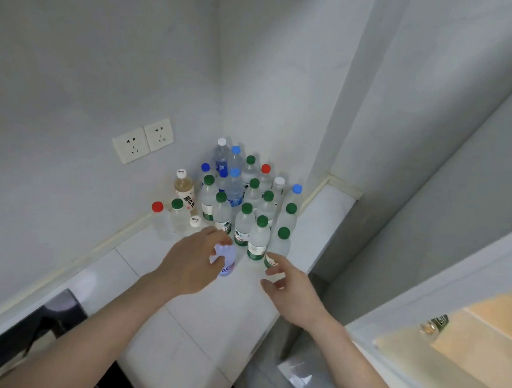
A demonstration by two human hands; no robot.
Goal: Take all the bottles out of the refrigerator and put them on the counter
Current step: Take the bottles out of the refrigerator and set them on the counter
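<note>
Several plastic bottles with green, blue, red and white caps stand clustered in the corner of the white counter. My left hand curls its fingers over the top of a pale purple bottle standing at the front of the cluster. My right hand hovers just right of it with fingers relaxed and spread, holding nothing; its fingertips are close to the base of a green-capped bottle.
Two wall sockets sit on the left wall above the counter. A dark cooktop lies at the lower left. The refrigerator's open door and lit interior are at the lower right. Bare counter lies in front of the bottles.
</note>
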